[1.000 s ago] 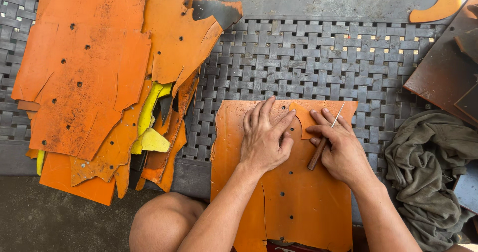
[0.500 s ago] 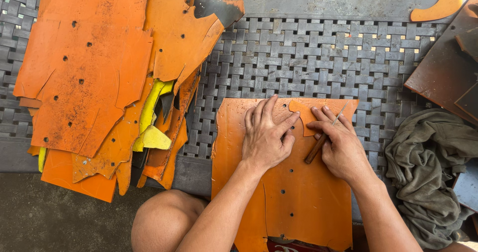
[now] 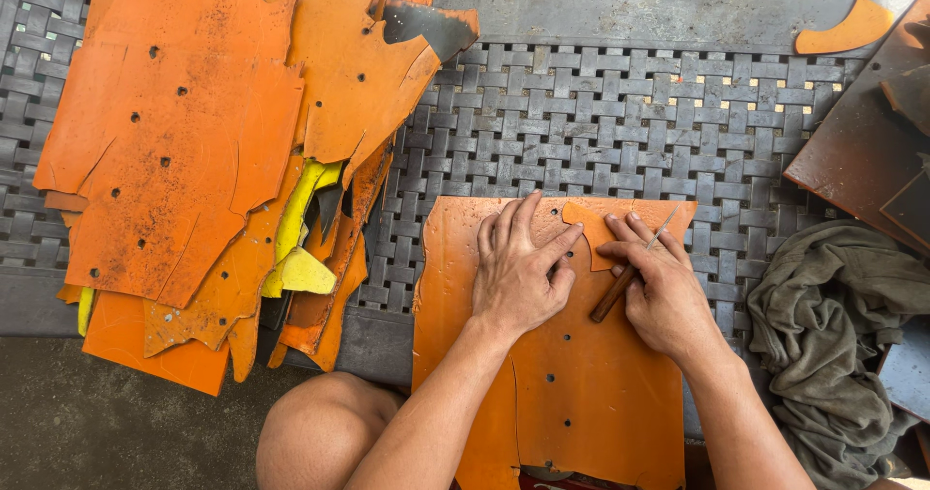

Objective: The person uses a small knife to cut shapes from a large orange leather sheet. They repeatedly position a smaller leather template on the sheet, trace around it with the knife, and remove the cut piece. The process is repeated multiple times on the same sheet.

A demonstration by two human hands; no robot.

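Head view: since a second ago the knife (image 3: 635,267) has crept slightly along its curved cut, and the hands have barely shifted. The orange sheet (image 3: 572,393), punched with small holes, lies on the woven table (image 3: 620,112). The left hand (image 3: 518,277) presses it flat, fingers spread; the right hand (image 3: 664,291) grips the knife just beside

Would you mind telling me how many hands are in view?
2: the left hand lies flat on the orange sheet; the right hand, beside it, grips a wooden-handled tool. None seem hidden.
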